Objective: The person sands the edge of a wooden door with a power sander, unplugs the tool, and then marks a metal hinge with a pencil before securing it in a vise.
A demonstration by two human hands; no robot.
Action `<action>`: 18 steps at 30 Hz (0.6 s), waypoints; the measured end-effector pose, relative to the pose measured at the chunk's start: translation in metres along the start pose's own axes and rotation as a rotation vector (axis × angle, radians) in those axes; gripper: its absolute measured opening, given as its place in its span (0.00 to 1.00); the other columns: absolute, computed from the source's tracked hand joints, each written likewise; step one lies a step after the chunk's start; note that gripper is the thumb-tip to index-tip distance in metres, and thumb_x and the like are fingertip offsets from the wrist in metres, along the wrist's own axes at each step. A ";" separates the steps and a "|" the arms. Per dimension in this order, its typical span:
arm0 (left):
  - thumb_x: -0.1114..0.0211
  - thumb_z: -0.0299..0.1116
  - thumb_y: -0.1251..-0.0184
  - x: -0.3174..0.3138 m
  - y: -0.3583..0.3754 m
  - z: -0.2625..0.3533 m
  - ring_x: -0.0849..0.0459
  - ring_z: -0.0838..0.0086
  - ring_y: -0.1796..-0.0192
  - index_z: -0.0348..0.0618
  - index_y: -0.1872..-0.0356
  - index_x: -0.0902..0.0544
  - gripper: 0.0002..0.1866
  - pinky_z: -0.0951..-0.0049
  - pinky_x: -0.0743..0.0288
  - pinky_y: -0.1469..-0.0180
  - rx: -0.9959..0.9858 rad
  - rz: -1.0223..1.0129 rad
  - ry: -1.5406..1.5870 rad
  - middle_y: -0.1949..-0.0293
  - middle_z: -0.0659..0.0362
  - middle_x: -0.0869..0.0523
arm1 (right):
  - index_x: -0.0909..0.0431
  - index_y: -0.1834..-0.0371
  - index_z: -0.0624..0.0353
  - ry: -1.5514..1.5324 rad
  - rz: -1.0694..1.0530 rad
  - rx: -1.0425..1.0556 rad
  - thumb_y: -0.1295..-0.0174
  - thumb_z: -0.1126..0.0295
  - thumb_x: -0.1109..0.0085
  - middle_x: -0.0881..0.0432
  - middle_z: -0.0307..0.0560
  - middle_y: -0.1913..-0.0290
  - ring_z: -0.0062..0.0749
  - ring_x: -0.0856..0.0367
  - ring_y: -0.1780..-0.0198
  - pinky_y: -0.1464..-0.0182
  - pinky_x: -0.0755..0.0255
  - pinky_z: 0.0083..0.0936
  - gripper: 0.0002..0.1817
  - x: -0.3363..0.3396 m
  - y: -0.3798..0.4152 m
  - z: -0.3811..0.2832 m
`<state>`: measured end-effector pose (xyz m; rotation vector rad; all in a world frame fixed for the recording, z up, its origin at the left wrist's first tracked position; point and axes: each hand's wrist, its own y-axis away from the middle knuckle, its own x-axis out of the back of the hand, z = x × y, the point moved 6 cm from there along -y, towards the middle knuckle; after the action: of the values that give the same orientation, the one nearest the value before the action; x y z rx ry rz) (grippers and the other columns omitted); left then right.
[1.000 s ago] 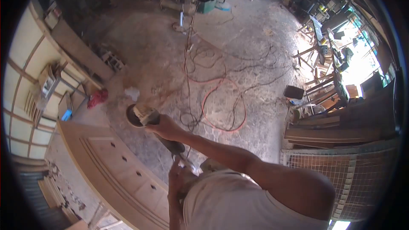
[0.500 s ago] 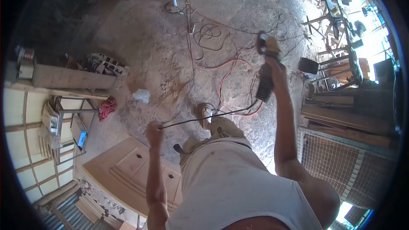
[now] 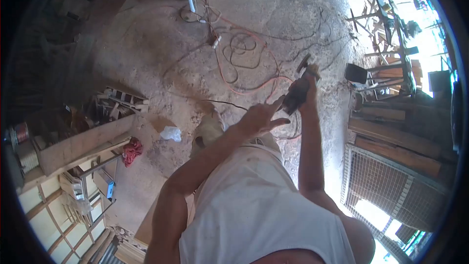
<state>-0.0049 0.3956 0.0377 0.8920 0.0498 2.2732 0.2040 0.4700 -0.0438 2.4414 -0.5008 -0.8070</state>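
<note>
My right hand (image 3: 304,93) grips an angle grinder (image 3: 299,87) by its dark body, disc end pointing up and away over the dirt floor. My left hand (image 3: 261,116) is raised just left of the grinder with fingers spread, fingertips close to the tool's rear end. A thin black cord (image 3: 222,103) runs left from near that hand across the floor. My white sleeveless shirt (image 3: 254,205) fills the lower middle of the view.
Orange and black cables (image 3: 244,54) loop over the floor ahead. A wire-mesh frame (image 3: 381,186) and stacked boards (image 3: 395,142) stand at right. A wooden bench with clutter (image 3: 73,146), a red rag (image 3: 131,149) and a white bag (image 3: 170,133) lie at left.
My right hand lowered the grinder slightly toward my body. My left hand let go of the black cord and rose up right, next to the grinder. The view turned left.
</note>
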 end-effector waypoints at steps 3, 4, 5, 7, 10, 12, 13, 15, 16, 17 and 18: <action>0.30 0.53 0.25 0.048 -0.009 -0.039 0.10 0.46 0.46 0.47 0.19 0.31 0.39 0.54 0.18 0.43 0.073 -0.072 0.155 0.46 0.39 0.12 | 0.21 0.62 0.54 -0.096 0.024 -0.091 0.31 0.53 0.36 0.19 0.42 0.71 0.36 0.16 0.70 0.63 0.17 0.36 0.15 -0.046 -0.010 0.031; 0.30 0.51 0.25 0.060 -0.012 -0.051 0.10 0.48 0.45 0.47 0.19 0.31 0.39 0.55 0.18 0.42 0.028 -0.012 0.214 0.47 0.40 0.11 | 0.21 0.62 0.53 -0.120 0.030 -0.111 0.31 0.54 0.36 0.19 0.42 0.71 0.36 0.16 0.70 0.62 0.17 0.36 0.15 -0.057 -0.018 0.042; 0.30 0.50 0.24 0.064 -0.015 -0.067 0.10 0.50 0.45 0.47 0.19 0.32 0.39 0.57 0.18 0.42 -0.018 0.048 0.279 0.48 0.40 0.11 | 0.21 0.62 0.53 -0.137 0.039 -0.131 0.31 0.54 0.36 0.19 0.42 0.71 0.36 0.16 0.70 0.62 0.17 0.36 0.14 -0.066 -0.026 0.054; 0.29 0.47 0.24 0.066 -0.033 -0.103 0.09 0.54 0.43 0.47 0.18 0.32 0.39 0.59 0.18 0.41 -0.080 0.128 0.487 0.48 0.42 0.10 | 0.21 0.62 0.53 -0.141 0.036 -0.149 0.31 0.54 0.36 0.19 0.42 0.71 0.36 0.16 0.70 0.62 0.17 0.36 0.14 -0.089 -0.045 0.064; 0.28 0.39 0.24 0.065 -0.057 -0.140 0.14 0.62 0.35 0.45 0.17 0.35 0.39 0.64 0.21 0.35 -0.059 0.103 0.834 0.39 0.45 0.16 | 0.21 0.62 0.53 -0.124 0.044 -0.165 0.31 0.54 0.37 0.19 0.43 0.71 0.36 0.16 0.70 0.62 0.17 0.36 0.14 -0.117 -0.070 0.075; 0.29 0.28 0.24 0.077 -0.066 -0.160 0.23 0.67 0.25 0.39 0.16 0.39 0.40 0.68 0.26 0.26 0.027 -0.002 0.966 0.23 0.49 0.27 | 0.20 0.61 0.53 -0.126 0.079 -0.191 0.31 0.53 0.38 0.18 0.44 0.71 0.36 0.16 0.70 0.62 0.17 0.36 0.15 -0.131 -0.095 0.084; 0.28 0.28 0.24 0.085 -0.073 -0.171 0.23 0.66 0.26 0.39 0.16 0.39 0.40 0.68 0.26 0.26 0.038 -0.005 0.989 0.23 0.48 0.26 | 0.21 0.61 0.53 -0.140 0.078 -0.227 0.31 0.52 0.37 0.18 0.44 0.71 0.36 0.16 0.70 0.62 0.17 0.36 0.15 -0.140 -0.106 0.091; 0.28 0.29 0.24 0.102 -0.101 -0.195 0.22 0.64 0.26 0.38 0.16 0.39 0.41 0.69 0.26 0.27 0.037 -0.008 1.025 0.24 0.46 0.25 | 0.21 0.61 0.54 -0.169 0.065 -0.279 0.32 0.52 0.36 0.18 0.45 0.70 0.36 0.16 0.70 0.62 0.17 0.36 0.16 -0.161 -0.141 0.096; 0.27 0.31 0.24 0.109 -0.111 -0.207 0.22 0.65 0.26 0.39 0.15 0.40 0.42 0.69 0.26 0.27 0.070 -0.003 0.978 0.24 0.46 0.25 | 0.21 0.61 0.53 -0.163 0.062 -0.261 0.32 0.52 0.36 0.18 0.45 0.71 0.37 0.16 0.70 0.62 0.17 0.37 0.16 -0.168 -0.157 0.097; 0.27 0.32 0.25 0.123 -0.118 -0.219 0.22 0.65 0.26 0.40 0.15 0.40 0.43 0.69 0.26 0.28 0.109 0.005 0.932 0.25 0.45 0.25 | 0.22 0.62 0.53 -0.156 0.059 -0.252 0.33 0.52 0.36 0.19 0.44 0.71 0.37 0.16 0.70 0.62 0.17 0.37 0.16 -0.179 -0.173 0.101; 0.26 0.33 0.25 0.140 -0.121 -0.232 0.21 0.65 0.27 0.42 0.15 0.40 0.43 0.70 0.25 0.28 0.154 0.002 0.875 0.25 0.45 0.25 | 0.22 0.62 0.53 -0.163 0.061 -0.244 0.33 0.52 0.36 0.19 0.44 0.71 0.37 0.16 0.70 0.63 0.17 0.37 0.16 -0.188 -0.187 0.104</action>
<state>-0.1499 0.6206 -0.0897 -0.0939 0.6110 2.5101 0.0299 0.6740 -0.1400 2.1386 -0.5020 -0.9855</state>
